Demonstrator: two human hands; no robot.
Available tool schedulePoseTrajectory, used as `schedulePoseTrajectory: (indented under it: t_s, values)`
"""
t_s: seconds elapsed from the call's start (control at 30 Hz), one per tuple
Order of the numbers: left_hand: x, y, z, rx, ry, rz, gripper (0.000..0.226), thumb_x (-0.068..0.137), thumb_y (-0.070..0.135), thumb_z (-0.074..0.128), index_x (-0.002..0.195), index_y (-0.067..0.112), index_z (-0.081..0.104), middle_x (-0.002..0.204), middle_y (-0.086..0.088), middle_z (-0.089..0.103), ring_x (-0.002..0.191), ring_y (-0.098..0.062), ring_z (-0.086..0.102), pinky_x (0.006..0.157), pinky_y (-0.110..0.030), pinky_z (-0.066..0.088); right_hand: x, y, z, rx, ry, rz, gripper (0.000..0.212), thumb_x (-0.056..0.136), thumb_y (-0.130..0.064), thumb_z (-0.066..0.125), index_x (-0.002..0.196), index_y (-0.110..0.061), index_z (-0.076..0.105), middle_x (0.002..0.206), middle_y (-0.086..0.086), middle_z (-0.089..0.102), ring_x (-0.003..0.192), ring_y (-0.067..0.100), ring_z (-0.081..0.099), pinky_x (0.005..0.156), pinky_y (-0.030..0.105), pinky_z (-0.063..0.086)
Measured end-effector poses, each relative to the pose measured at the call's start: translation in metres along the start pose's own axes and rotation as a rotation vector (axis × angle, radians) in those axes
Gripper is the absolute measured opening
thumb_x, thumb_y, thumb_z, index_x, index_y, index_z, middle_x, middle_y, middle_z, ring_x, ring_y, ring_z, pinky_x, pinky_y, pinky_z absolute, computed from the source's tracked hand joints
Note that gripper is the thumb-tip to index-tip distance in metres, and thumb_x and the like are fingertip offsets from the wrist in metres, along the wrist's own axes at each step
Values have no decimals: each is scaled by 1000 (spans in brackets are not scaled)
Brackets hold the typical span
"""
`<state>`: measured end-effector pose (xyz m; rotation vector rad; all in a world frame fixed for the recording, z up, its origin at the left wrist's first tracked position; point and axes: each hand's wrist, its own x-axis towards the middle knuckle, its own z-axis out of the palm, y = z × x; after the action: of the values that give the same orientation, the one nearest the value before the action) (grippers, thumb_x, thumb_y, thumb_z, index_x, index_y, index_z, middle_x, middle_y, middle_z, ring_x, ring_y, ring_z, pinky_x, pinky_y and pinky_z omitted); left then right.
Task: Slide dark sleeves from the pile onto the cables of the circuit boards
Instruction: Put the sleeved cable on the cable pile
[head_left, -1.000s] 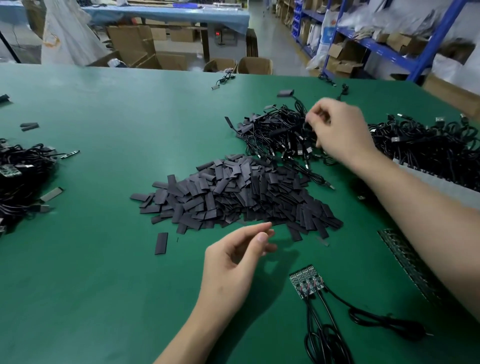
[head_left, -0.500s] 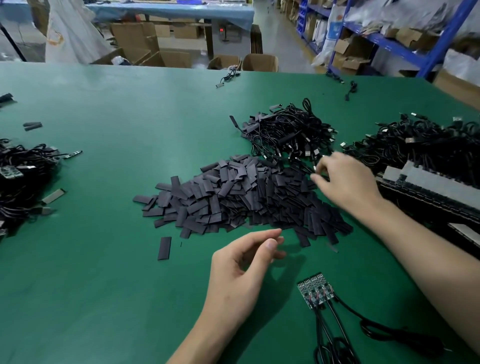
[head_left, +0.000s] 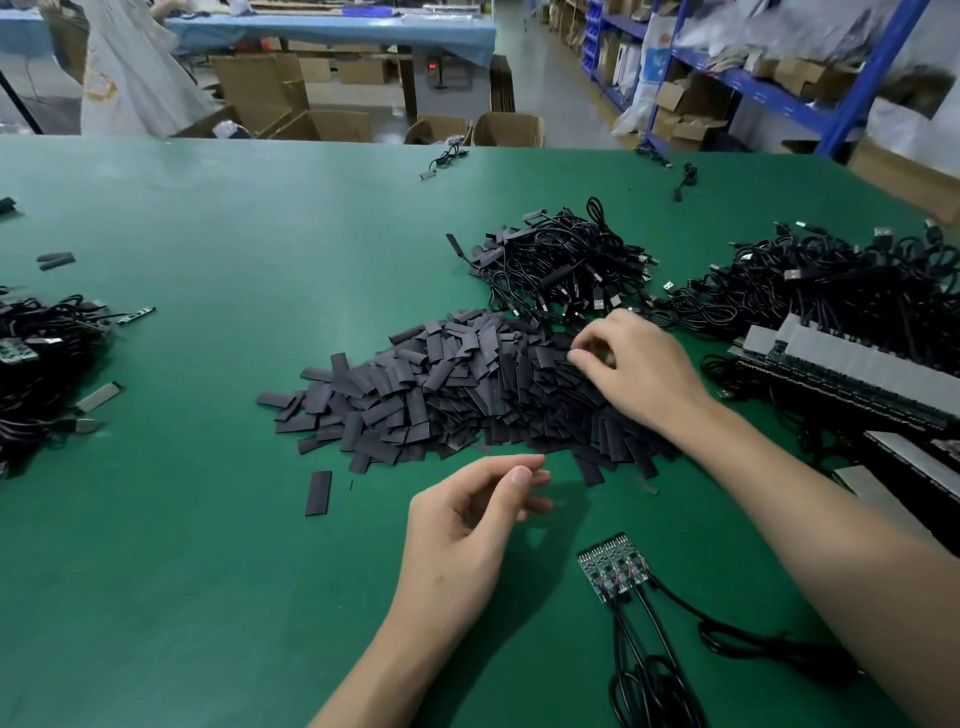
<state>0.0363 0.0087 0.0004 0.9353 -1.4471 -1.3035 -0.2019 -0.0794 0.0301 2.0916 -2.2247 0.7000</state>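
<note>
A big pile of flat dark sleeves (head_left: 441, 395) lies mid-table on the green mat. My right hand (head_left: 639, 369) reaches onto the pile's right side, thumb and forefinger pinching a sleeve at the top. My left hand (head_left: 467, 530) hovers just in front of the pile, fingers loosely curled, holding nothing. A small strip of green circuit boards (head_left: 613, 566) lies near the front right, its black cables (head_left: 644, 675) trailing toward me. One loose sleeve (head_left: 318, 492) lies apart, left of my left hand.
A heap of black USB cables (head_left: 561, 270) sits behind the pile, a larger one (head_left: 831, 291) at the right. Rows of boards in strips (head_left: 841, 374) line the right edge. More cabled boards (head_left: 36, 364) lie at the left. Cardboard boxes stand beyond the table.
My right hand came back from the cable heap down to the sleeve pile and now pinches at its top. My left hand has hardly moved.
</note>
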Motion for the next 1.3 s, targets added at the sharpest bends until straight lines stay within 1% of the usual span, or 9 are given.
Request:
schedulePoseTrajectory:
  t_s: [0.23,0.47,0.53,0.67,0.8,1.03,1.1,1.2,1.3]
  values:
    - [0,-1,-2,25,4,9,22,97,25,58,105,18,77,95,4,80,81,-15,77,73,-21,57,-10,-40,6,38,-128,-142,39,90,-51,74,119,-26,68,105,-8,56,96,12,54,83,31,45]
    - [0,-3,-4,189,-6,58,12,96,20,70,103,25,78,90,10,78,79,-9,73,75,-19,54,-35,-57,-18,27,-219,-170,17,92,-42,73,102,-30,69,101,-10,58,94,10,54,81,30,43]
    - [0,-5,-4,423,-68,129,12,90,32,76,102,28,78,89,16,71,81,-6,66,75,-17,48,-58,-58,-32,37,-307,-189,13,90,-45,73,94,-34,68,94,-14,57,85,2,54,76,27,41]
    - [-5,-7,0,925,-329,221,63,74,88,53,110,40,73,96,20,51,95,-1,48,83,-27,38,-106,-47,-56,-40,-557,-179,32,86,-61,69,111,-42,63,105,-23,54,99,-7,51,83,20,42]
    - [-7,-7,3,967,-376,242,66,70,90,53,113,44,71,100,21,48,99,-1,44,83,-25,32,-135,-38,-53,-53,-599,-117,37,90,-60,66,121,-43,55,116,-24,47,108,-6,44,88,22,39]
    - [-9,-1,6,711,-426,160,35,75,57,81,104,41,70,104,22,61,107,3,55,92,-22,36,-148,-28,-46,272,-542,109,27,81,-42,83,90,-40,57,97,-21,60,93,-8,55,80,18,44]
    - [-11,3,6,489,-400,39,26,76,47,85,97,36,72,93,17,70,93,1,65,87,-21,47,-149,-29,-46,458,-510,167,29,80,-28,86,87,-37,59,86,-17,68,79,-9,60,71,14,43]
    - [-11,9,7,164,-358,-125,23,78,24,89,94,23,73,77,8,70,73,-8,64,75,-21,52,-153,-35,-44,757,-410,267,31,79,-19,89,90,-33,64,89,-8,77,80,-4,67,78,16,46]
    - [-10,12,5,18,-338,-209,22,73,29,85,90,17,76,74,3,72,68,-10,65,70,-19,51,-158,-44,-38,1064,-319,366,31,71,-23,90,92,-33,70,92,7,80,79,13,73,74,22,55]
